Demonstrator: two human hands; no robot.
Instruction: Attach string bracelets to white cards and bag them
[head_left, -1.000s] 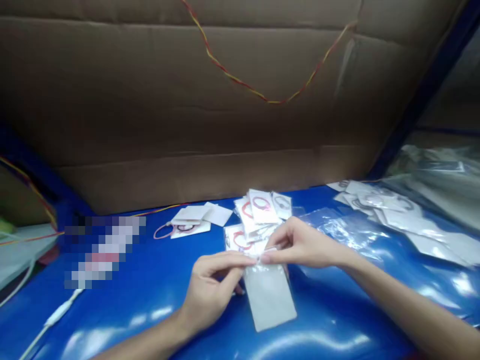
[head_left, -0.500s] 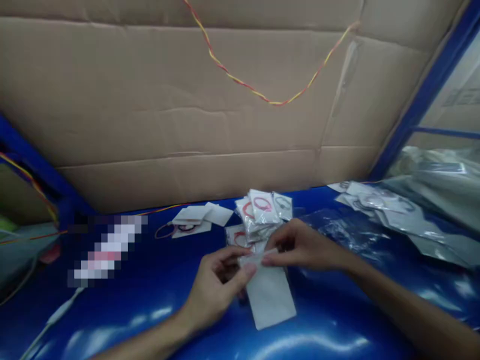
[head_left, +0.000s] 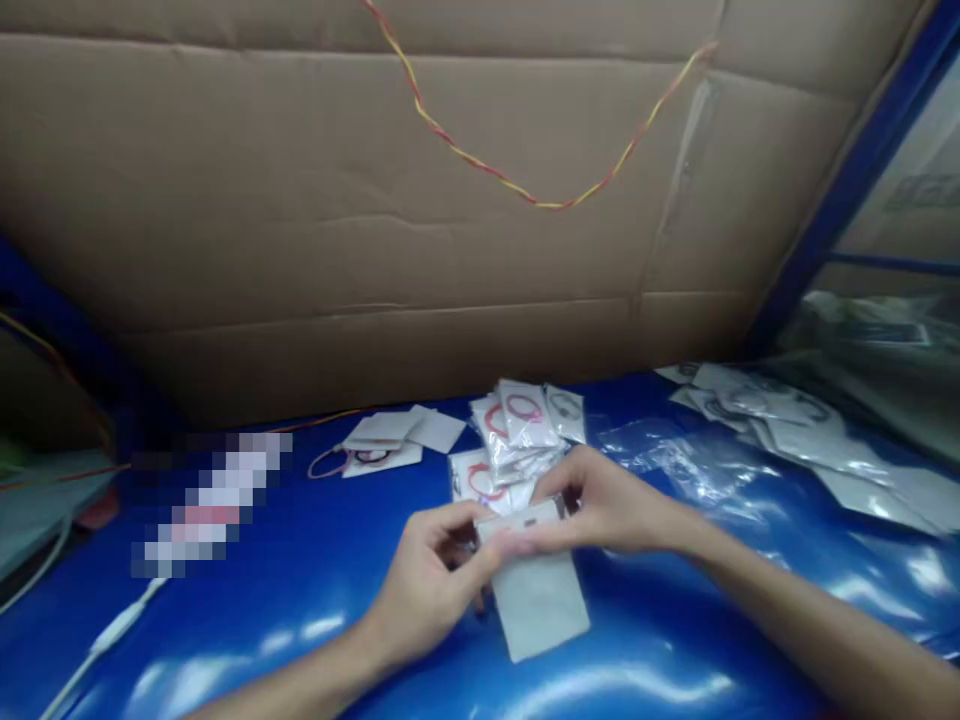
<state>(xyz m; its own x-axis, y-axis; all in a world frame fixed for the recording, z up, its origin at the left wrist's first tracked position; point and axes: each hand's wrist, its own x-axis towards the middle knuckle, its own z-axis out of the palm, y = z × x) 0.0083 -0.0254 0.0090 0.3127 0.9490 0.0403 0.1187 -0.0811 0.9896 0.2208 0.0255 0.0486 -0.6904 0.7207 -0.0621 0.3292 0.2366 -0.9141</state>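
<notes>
A flat white card in a clear plastic bag (head_left: 541, 610) hangs between my hands, its long side tilted toward me. My left hand (head_left: 431, 570) pinches its upper left edge, thumb on top and fingers curled behind. From the other side my right hand (head_left: 596, 510) grips the upper edge, with its thumb tip meeting the left thumb. A small dark mark shows near the top of the bag. Just beyond lies a pile of bagged cards with red and pink cord loops (head_left: 525, 425), partly hidden by my right hand.
White cards with dark cord loops (head_left: 386, 430) lie left of the pile. Clear empty bags (head_left: 697, 465) and more bagged cards (head_left: 817, 430) spread to the right on the blue sheet (head_left: 315, 580). A blurred-out power strip with a white cable (head_left: 120, 625) is at left; cardboard (head_left: 450, 250) stands behind.
My right thumb has slid left along the bag's top edge to meet my left thumb. The top strip now lies flatter and shows its dark mark.
</notes>
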